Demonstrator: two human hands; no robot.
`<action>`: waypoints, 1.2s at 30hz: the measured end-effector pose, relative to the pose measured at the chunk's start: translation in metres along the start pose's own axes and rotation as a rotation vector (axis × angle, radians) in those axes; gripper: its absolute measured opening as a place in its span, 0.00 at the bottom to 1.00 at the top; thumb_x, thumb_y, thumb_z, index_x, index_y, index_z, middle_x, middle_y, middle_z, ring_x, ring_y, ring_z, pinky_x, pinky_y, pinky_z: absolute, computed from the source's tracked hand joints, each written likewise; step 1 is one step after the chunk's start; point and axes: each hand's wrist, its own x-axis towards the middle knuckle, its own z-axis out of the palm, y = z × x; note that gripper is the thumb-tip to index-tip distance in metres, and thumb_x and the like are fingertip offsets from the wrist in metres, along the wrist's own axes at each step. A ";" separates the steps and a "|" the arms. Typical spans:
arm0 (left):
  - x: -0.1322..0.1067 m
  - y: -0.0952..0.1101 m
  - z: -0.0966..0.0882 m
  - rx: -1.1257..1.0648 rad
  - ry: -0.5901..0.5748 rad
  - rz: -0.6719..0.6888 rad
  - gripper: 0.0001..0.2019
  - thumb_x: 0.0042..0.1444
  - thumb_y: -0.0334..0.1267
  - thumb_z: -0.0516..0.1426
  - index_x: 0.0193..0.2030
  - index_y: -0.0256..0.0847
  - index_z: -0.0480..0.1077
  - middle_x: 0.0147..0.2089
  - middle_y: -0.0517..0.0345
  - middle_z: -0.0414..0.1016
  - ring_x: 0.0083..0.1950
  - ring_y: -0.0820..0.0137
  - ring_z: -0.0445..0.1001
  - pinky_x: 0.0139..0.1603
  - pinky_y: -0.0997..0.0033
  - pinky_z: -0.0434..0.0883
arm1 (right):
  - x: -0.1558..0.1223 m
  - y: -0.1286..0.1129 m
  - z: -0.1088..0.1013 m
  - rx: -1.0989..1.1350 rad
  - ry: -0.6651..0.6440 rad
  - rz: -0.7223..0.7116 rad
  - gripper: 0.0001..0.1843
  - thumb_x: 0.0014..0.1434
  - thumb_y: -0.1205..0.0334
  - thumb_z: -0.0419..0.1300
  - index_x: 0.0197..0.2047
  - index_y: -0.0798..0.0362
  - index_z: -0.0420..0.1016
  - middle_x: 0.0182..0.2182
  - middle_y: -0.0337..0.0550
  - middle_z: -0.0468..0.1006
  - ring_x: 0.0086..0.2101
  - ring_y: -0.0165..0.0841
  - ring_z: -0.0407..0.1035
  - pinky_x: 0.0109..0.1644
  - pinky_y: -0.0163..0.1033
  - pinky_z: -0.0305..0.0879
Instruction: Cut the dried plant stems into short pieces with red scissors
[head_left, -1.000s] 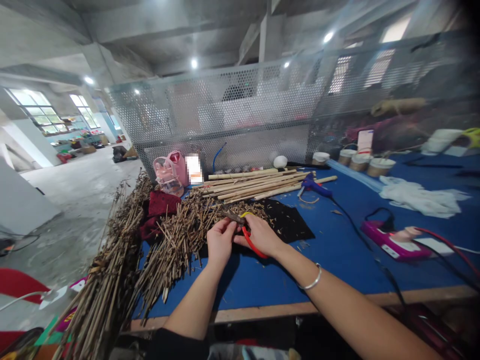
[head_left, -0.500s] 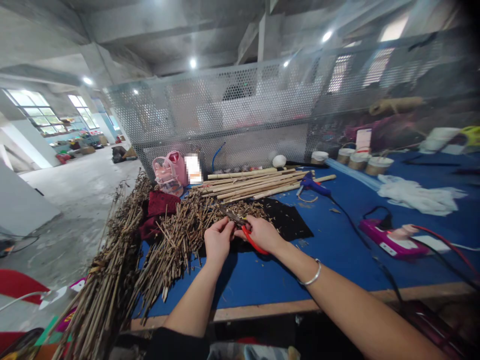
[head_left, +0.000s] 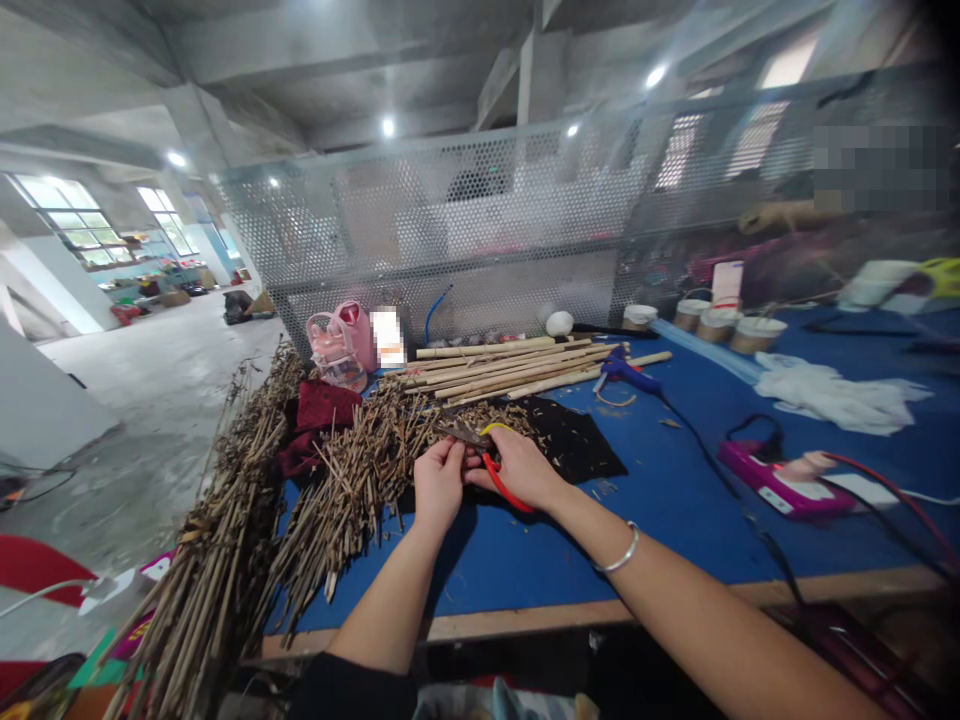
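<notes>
1. Head view: dried stalks [head_left: 349, 475] lie heaped just left of the left hand [head_left: 440, 485], its thumb and fingers pressed together, anything pinched too small to tell.
2. Cutters [head_left: 471, 437] sit between both hands.
3. Right hand [head_left: 529, 472] curls around their handles.
4. Blue glue gun [head_left: 631, 373] lies beyond it, rightward.

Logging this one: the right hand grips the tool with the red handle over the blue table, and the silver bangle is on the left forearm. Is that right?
One slip: the head view shows the silver bangle on the right forearm. The right hand does grip the tool with the red handle over the blue table.
</notes>
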 end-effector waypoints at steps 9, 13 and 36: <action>-0.002 0.004 0.000 0.057 0.046 -0.016 0.13 0.48 0.42 0.57 0.36 0.35 0.73 0.27 0.56 0.73 0.24 0.74 0.71 0.18 0.80 0.66 | -0.002 0.001 -0.001 0.018 -0.123 0.136 0.22 0.48 0.40 0.57 0.31 0.51 0.63 0.26 0.40 0.73 0.27 0.32 0.68 0.26 0.32 0.51; -0.003 0.004 -0.001 0.135 0.082 -0.009 0.16 0.49 0.44 0.56 0.40 0.36 0.72 0.28 0.57 0.72 0.20 0.78 0.67 0.15 0.82 0.63 | 0.000 -0.001 -0.003 -0.004 -0.162 0.196 0.23 0.49 0.38 0.55 0.30 0.52 0.65 0.25 0.42 0.74 0.26 0.33 0.68 0.26 0.33 0.50; -0.001 0.011 0.001 -0.088 0.065 -0.087 0.13 0.40 0.40 0.62 0.31 0.32 0.73 0.27 0.54 0.75 0.26 0.76 0.71 0.27 0.79 0.67 | 0.000 -0.002 -0.003 0.104 -0.099 0.072 0.22 0.45 0.45 0.61 0.35 0.54 0.65 0.32 0.42 0.71 0.31 0.31 0.66 0.32 0.34 0.56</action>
